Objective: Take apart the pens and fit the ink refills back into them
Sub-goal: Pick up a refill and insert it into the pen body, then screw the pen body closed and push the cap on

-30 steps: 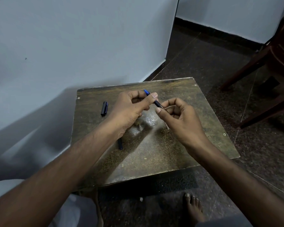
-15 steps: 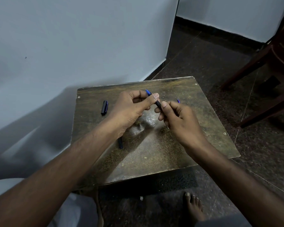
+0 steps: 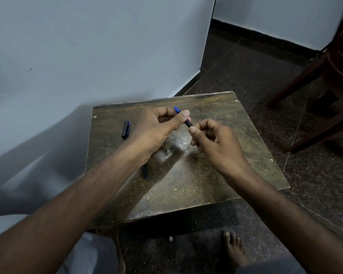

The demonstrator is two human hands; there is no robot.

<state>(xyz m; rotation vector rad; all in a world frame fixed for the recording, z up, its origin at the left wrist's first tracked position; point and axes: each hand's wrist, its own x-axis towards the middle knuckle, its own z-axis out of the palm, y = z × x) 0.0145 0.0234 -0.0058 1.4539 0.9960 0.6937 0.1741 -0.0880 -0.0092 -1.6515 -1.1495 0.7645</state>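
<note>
Room: pale wall on the left and far side, dark speckled floor, brown chair at far right. Worn brown counter, shiny patch mid-surface.

Vs 0.5 s ago: hands have edged slightly apart, more black barrel shows between them; right hand's fingers curl in tighter.

Left hand pinches the pen near its blue tip, thumb on top, above the counter's far middle. Right hand grips the pen's black rear end, fingers curled round it.

Black cap lies near the counter's left edge. Another dark pen piece pokes out from under the left wrist. Bare foot on the floor below the near edge.
</note>
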